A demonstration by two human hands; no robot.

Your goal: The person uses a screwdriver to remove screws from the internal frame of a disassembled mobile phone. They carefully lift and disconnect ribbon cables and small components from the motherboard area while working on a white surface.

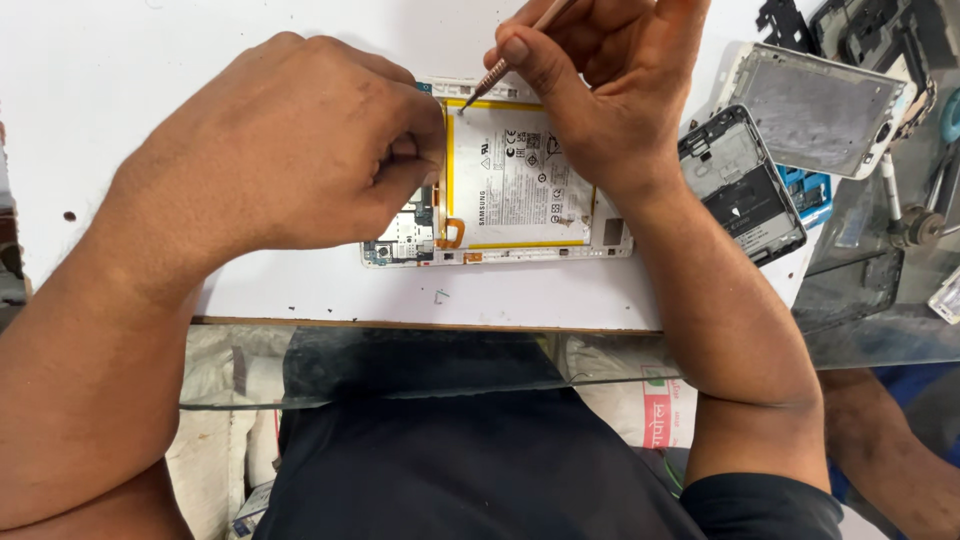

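Right hand pinches a thin screwdriver between thumb and fingers, closed tight on the shaft; handle runs up out of frame. Left hand curled into a loose fist, fingers folded in and pressing on the left end of the tablet; whether it pinches anything small inside the curl, cannot tell. Tablet lies open, back off, flat on the white board, midway between the two hands, near the board's front edge. Its long axis runs left to right across the view. Battery, white with a yellow border, fills the middle; circuit board shows at the left end, partly under the left fist. Screwdriver long axis slants: grip high and to the right, tip low and to the left, pointing down at the upper left corner of the battery, just at the yellow border. Tip sits just beside the left knuckles, so both hands crowd that corner; the right is the one on the tool, the left is nearer the circuit board. To the right, well apart from the tablet: a dark phone frame, touching the right forearm's edge, and a grey back cover tilted beyond it. Glass shelf below the board.
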